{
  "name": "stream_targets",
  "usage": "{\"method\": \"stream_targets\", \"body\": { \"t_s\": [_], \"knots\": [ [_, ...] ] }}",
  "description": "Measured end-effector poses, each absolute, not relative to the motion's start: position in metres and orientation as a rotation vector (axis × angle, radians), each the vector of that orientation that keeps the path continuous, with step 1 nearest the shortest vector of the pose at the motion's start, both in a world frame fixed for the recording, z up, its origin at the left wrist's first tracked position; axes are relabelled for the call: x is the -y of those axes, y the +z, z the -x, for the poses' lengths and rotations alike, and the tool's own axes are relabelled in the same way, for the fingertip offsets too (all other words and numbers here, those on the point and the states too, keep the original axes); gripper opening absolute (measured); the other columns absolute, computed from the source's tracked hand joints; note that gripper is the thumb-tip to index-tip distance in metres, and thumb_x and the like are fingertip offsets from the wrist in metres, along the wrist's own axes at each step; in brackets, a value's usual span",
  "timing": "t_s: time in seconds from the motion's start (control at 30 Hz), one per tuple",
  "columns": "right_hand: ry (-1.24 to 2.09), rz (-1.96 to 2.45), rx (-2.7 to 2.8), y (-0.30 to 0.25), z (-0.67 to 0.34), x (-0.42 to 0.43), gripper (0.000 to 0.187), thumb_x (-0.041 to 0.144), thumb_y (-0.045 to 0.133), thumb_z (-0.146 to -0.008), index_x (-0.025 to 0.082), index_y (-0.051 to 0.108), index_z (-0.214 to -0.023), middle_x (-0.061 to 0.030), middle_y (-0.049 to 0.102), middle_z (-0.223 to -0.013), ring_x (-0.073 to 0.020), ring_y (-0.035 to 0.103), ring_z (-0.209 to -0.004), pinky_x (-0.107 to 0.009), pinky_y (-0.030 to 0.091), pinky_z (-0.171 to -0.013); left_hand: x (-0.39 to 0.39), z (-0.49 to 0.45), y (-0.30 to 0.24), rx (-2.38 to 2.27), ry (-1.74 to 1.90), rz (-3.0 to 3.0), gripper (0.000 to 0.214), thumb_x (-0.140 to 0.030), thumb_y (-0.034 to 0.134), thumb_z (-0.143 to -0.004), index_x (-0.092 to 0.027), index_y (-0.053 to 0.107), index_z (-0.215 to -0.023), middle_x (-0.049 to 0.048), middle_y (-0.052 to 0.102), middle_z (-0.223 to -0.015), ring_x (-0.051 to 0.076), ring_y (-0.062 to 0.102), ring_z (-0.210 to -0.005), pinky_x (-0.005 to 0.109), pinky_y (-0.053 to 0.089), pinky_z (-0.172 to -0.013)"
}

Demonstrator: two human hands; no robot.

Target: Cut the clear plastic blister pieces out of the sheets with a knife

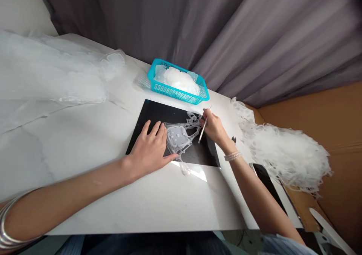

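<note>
left hand (pixel 151 149) flat on black mat (pixel 158 115), right hand (pixel 215 127) gripping pick (pixel 204 129)

Round the white worktop (pixel 169 202)
A turquoise basket (pixel 178 92) of clear pieces sits at the back, a fluffy heap of white strands (pixel 285 155) lies right, filmy white sheeting (pixel 51 74) left, grey curtain (pixel 226 32) behind.

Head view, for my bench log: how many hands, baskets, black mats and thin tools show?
hands: 2, the left hand flat on the mat and the right hand with its grip on the tool
turquoise basket: 1
black mat: 1
thin tool: 1
total: 5
</note>
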State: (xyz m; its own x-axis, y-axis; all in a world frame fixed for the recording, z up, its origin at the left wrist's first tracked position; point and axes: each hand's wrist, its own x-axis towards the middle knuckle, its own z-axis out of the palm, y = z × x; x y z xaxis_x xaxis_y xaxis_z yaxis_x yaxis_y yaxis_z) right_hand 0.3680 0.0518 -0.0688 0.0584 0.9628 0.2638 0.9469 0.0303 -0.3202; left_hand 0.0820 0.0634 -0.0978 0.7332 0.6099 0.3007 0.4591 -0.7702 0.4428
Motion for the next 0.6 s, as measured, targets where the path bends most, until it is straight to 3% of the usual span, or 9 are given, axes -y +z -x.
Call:
{"method": "stream_targets", "body": {
  "t_s": [0.17, 0.27, 0.37, 0.47, 0.6],
  "knots": [
    [0.071, 1.779, 1.732, -0.041, -0.369, -0.064, 0.024, 0.029, 0.052, -0.090, 0.027, 0.030, -0.083, -0.0115, 0.065, -0.102, -0.0307, 0.060, -0.119, -0.038, 0.046, -0.084, -0.060, -0.079, -0.096, -0.724, 0.641, -2.596, 0.083, -0.060, 0.053, -0.090, -0.004, 0.041, -0.150, 0.0254, 0.032, -0.158, 0.044, 0.025, -0.148, 0.062, 0.004, -0.121],
    [0.305, 1.577, 1.548, -0.036, -0.325, -0.028, 0.024, 0.034, 0.047, -0.098, 0.027, 0.030, -0.082, -0.0072, 0.067, -0.099, -0.0249, 0.067, -0.106, -0.037, 0.049, -0.083, -0.059, -0.075, -0.094, -0.562, 0.582, -2.582, 0.068, -0.055, 0.050, -0.094, -0.005, 0.051, -0.141, 0.0244, 0.042, -0.153, 0.040, 0.032, -0.146, 0.057, 0.010, -0.123],
    [0.641, 1.611, 1.703, -0.049, -0.289, 0.011, 0.019, 0.034, 0.048, -0.099, 0.026, 0.037, -0.085, -0.0059, 0.069, -0.098, -0.0238, 0.068, -0.100, -0.036, 0.051, -0.078, -0.055, -0.073, -0.094, -0.528, 0.493, -2.574, 0.054, -0.048, 0.044, -0.098, -0.007, 0.060, -0.130, 0.0232, 0.053, -0.144, 0.038, 0.041, -0.141, 0.052, 0.021, -0.122],
    [0.506, 1.866, 1.726, -0.065, -0.291, 0.029, 0.020, 0.039, 0.050, -0.097, 0.026, 0.042, -0.084, -0.0098, 0.069, -0.106, -0.0276, 0.066, -0.103, -0.041, 0.050, -0.081, -0.046, -0.073, -0.095, -0.539, 0.429, -2.592, 0.056, -0.043, 0.043, -0.098, 0.000, 0.057, -0.131, 0.0288, 0.046, -0.148, 0.041, 0.034, -0.145, 0.053, 0.022, -0.121],
    [0.199, 2.064, 1.309, -0.064, -0.322, 0.035, 0.030, 0.052, 0.043, -0.099, 0.025, 0.048, -0.086, -0.0084, 0.071, -0.099, -0.0245, 0.065, -0.084, -0.042, 0.049, -0.078, -0.029, -0.071, -0.100, -0.551, 0.404, -2.555, 0.070, -0.043, 0.043, -0.098, 0.012, 0.044, -0.141, 0.0365, 0.030, -0.153, 0.047, 0.022, -0.147, 0.060, 0.016, -0.121]
  ]
}}
